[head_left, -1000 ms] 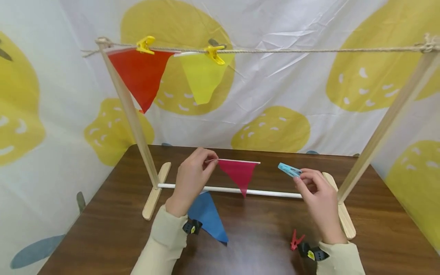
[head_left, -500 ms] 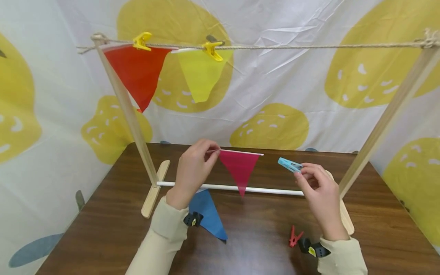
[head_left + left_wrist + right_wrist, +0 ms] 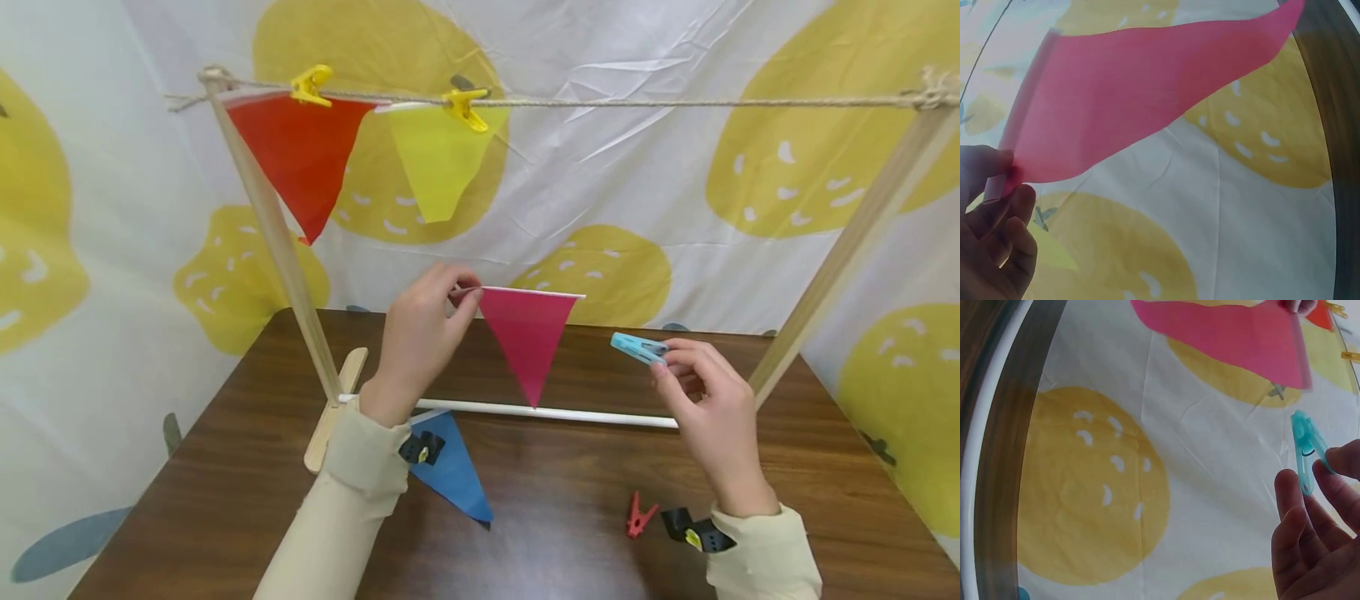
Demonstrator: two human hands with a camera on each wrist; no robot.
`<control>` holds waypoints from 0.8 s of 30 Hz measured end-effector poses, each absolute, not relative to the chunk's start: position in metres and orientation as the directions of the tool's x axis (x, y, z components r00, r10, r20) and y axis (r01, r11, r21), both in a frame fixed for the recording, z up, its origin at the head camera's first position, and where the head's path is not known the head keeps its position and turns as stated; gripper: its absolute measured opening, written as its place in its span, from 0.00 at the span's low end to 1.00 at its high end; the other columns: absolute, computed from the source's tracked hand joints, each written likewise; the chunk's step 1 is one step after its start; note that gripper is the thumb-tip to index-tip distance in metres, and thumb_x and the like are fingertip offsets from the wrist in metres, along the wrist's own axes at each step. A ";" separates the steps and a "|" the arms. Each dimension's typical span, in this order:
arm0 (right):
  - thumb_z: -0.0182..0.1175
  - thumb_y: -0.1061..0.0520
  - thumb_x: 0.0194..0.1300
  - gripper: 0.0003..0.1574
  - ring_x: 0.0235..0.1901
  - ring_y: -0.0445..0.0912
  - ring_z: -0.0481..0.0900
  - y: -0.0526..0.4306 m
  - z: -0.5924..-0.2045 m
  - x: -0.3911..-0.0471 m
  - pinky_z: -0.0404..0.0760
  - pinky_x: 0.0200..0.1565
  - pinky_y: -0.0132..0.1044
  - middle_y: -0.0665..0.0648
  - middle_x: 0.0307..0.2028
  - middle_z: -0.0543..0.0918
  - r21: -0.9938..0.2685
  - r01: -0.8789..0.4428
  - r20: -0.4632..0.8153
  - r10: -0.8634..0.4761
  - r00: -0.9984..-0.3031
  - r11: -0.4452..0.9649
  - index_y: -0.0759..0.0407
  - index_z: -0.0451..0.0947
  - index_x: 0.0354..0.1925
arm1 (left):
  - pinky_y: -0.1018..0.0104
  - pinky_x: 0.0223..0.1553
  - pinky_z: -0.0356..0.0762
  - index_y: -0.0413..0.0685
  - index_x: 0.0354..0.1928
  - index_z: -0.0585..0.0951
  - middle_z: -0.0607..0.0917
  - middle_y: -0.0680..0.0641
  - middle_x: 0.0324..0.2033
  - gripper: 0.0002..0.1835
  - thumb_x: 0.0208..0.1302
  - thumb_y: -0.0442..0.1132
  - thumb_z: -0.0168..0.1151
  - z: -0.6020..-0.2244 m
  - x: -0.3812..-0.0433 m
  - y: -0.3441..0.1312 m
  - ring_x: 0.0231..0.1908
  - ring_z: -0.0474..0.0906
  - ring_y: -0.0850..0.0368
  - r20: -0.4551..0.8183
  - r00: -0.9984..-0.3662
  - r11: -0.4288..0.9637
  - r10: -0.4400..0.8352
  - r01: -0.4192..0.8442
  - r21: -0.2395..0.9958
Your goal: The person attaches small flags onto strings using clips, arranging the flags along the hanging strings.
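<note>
My left hand [image 3: 423, 333] pinches a pink triangular flag [image 3: 531, 337] by the left end of its white top edge, and the flag hangs point down in front of the far table edge. In the left wrist view the thumb and fingers clasp a corner of the pink flag [image 3: 1110, 100]. A light blue clothespin [image 3: 637, 347] sticks out leftward from the fingertips of my right hand [image 3: 712, 408], apart from the flag. Seen from the right wrist, the clothespin [image 3: 1305, 450] is held between thumb and fingers by its handle end.
Across the top runs a twine line [image 3: 675, 102] between two wooden posts [image 3: 273, 242]. Yellow clips [image 3: 467, 108] hold a red flag [image 3: 296, 158] and a yellow flag [image 3: 444, 158] on it. A blue flag [image 3: 453, 471] and a red clothespin [image 3: 640, 514] lie on the table [image 3: 555, 517].
The left hand has raised the pink flag from low over the white rod towards the line. My right hand, still holding the clothespin, has shifted slightly up and to the right.
</note>
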State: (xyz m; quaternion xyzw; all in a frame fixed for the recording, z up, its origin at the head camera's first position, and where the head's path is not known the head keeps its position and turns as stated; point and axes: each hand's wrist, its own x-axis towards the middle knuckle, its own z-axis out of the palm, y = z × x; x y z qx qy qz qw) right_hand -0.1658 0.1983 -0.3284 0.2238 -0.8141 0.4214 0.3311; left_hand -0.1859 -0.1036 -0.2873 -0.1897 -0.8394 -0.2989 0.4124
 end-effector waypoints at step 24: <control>0.62 0.68 0.51 0.04 0.27 0.35 0.74 0.184 -0.289 -0.172 0.70 0.28 0.20 0.55 0.39 0.79 -0.482 -0.714 0.800 -0.076 -0.595 0.508 0.66 0.78 0.30 | 0.72 0.23 0.68 0.44 0.34 0.80 0.78 0.53 0.28 0.07 0.58 0.40 0.59 -0.269 -0.192 -0.079 0.28 0.71 0.63 0.851 -0.504 0.577 -0.147 0.655 0.487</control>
